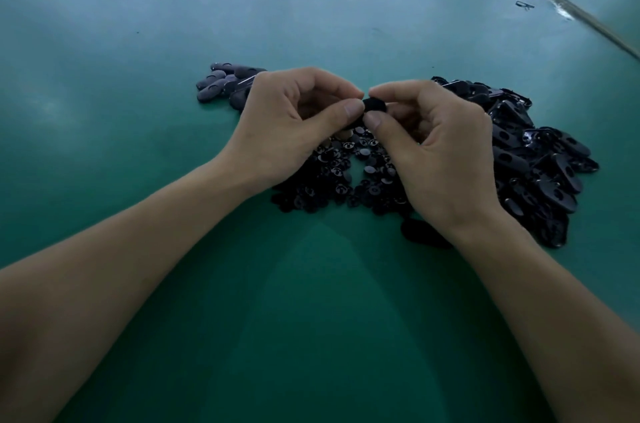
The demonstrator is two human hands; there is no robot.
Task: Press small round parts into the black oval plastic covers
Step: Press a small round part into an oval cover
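Here, on the green table (104,111), a small cluster of oval covers (225,83) lies just behind the left hand (294,121). Both hands meet in the middle, fingers curled, their thumbs and forefingers pinching 1 black cover (374,105) between them, above a heap of small round parts (341,173). The right hand (440,152) overlaps a larger pile of covers (540,163) spread along the table's right side.

One wide camera rides on my head, facing forward and down the tabletop (311,301), close above my fingers (348,111).
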